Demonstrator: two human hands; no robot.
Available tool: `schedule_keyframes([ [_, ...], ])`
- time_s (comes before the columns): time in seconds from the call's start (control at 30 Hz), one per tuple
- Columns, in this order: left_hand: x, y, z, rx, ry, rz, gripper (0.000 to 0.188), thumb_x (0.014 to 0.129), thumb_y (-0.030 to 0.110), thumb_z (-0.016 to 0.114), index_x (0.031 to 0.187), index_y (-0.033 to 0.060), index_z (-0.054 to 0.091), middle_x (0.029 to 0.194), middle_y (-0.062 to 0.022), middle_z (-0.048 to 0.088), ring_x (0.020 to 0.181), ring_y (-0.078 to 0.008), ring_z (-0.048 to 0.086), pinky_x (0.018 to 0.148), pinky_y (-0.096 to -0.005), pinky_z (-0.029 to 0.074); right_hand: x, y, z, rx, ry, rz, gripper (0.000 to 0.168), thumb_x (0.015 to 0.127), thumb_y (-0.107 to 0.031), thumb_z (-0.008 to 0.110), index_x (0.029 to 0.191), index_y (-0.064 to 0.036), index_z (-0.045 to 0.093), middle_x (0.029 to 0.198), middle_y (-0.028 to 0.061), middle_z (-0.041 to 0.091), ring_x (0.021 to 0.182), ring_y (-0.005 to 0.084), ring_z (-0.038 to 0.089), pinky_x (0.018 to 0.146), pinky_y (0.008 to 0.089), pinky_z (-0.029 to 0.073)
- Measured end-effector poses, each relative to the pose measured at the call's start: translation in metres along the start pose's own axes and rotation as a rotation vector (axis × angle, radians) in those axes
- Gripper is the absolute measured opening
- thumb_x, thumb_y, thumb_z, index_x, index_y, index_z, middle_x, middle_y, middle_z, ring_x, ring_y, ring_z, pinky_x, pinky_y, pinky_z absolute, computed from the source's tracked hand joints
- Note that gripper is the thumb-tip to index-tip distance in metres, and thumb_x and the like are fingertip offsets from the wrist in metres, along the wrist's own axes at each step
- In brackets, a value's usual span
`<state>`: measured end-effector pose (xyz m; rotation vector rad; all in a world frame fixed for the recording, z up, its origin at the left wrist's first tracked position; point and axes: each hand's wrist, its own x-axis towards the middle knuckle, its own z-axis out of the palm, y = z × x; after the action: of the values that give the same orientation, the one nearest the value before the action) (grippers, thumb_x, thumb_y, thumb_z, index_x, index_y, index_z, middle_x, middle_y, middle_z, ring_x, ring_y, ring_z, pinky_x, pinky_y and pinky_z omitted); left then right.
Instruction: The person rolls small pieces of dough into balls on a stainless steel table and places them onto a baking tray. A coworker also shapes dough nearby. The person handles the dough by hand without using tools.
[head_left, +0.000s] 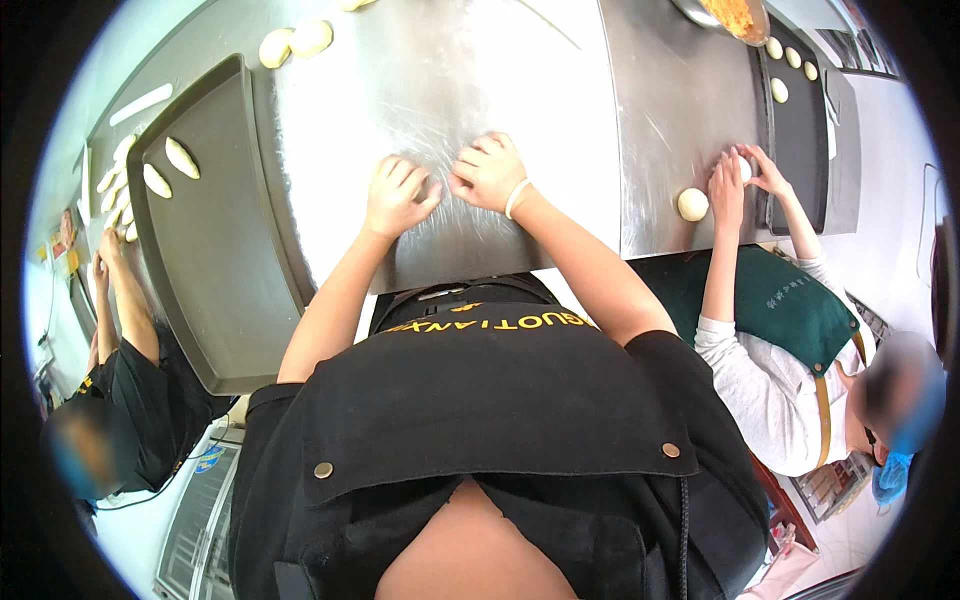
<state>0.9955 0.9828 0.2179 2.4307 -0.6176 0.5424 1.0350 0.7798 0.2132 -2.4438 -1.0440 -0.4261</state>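
Observation:
Both my hands are low over the stainless-steel worktable (442, 82), palms turned down. My left hand (401, 195) has loosely bent fingers, with a gap between its thumb and forefinger. Close beside it, my right hand (489, 174) has its fingers curled and slightly spread, and a pale band circles the wrist. No dough shows in or under either hand, though the palms are mostly hidden. Two round dough balls (296, 43) lie touching at the far left of the steel surface.
Left is a dark baking tray (214, 300) with two spindle-shaped dough pieces (169, 169); a person's hands (109, 259) work beyond it. Right, another person's hands (739, 176) cup dough beside a dough ball (692, 204). A second tray (799, 157) and an orange-filled metal bowl (731, 19) stand there.

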Motion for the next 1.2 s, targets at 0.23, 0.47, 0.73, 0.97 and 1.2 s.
schedule_keyframes([
  [0.23, 0.051, -0.031, -0.004, 0.203, 0.01, 0.097, 0.017, 0.073, 0.011, 0.072, 0.089, 0.0071, 0.067, 0.098, -0.007, 0.065, 0.099, -0.0283, 0.06, 0.09, -0.0395, 0.048, 0.051, 0.03, 0.006, -0.157, 0.067, -0.013, 0.01, 0.074, -0.028, 0.066, 0.077, -0.018, 0.063, 0.089, -0.0021, 0.061, 0.091, 0.0223, 0.056, 0.086, 0.0447, 0.043],
  [0.47, -0.041, -0.021, -0.035, 0.013, -0.021, 0.062, 0.02, 0.069, 0.012, 0.076, 0.087, 0.0085, 0.069, 0.092, -0.0061, 0.063, 0.095, -0.0272, 0.06, 0.087, -0.0406, 0.048, -0.027, 0.003, -0.006, 0.078, 0.008, -0.019, 0.01, 0.072, -0.022, 0.069, 0.077, -0.017, 0.063, 0.091, -0.001, 0.061, 0.093, 0.0232, 0.056, 0.085, 0.0404, 0.043],
  [0.73, 0.034, -0.048, -0.013, 0.25, -0.03, 0.186, 0.023, 0.075, 0.014, 0.074, 0.097, 0.01, 0.068, 0.099, -0.0059, 0.063, 0.097, -0.0274, 0.058, 0.09, -0.0397, 0.047, 0.036, 0.003, 0.011, -0.169, -0.051, -0.057, 0.014, 0.074, -0.027, 0.068, 0.082, -0.017, 0.063, 0.09, -0.0001, 0.058, 0.093, 0.0243, 0.055, 0.089, 0.0434, 0.042],
  [0.97, -0.051, -0.059, -0.049, 0.044, -0.12, 0.054, 0.029, 0.068, 0.015, 0.075, 0.095, 0.0084, 0.068, 0.104, -0.0082, 0.065, 0.108, -0.0277, 0.058, 0.091, -0.0413, 0.044, -0.019, 0.003, -0.005, 0.065, 0.059, 0.01, 0.013, 0.072, -0.025, 0.069, 0.078, -0.017, 0.061, 0.089, -0.0002, 0.059, 0.094, 0.0244, 0.055, 0.088, 0.044, 0.043],
  [1.2, 0.012, -0.058, -0.009, 0.146, -0.181, 0.247, 0.021, 0.072, 0.013, 0.073, 0.092, 0.0103, 0.066, 0.099, -0.006, 0.063, 0.099, -0.026, 0.058, 0.09, -0.0408, 0.045, 0.035, -0.007, 0.022, -0.085, -0.119, -0.135, 0.014, 0.076, -0.029, 0.067, 0.082, -0.017, 0.063, 0.093, 0.0002, 0.059, 0.093, 0.0235, 0.054, 0.091, 0.044, 0.042],
])
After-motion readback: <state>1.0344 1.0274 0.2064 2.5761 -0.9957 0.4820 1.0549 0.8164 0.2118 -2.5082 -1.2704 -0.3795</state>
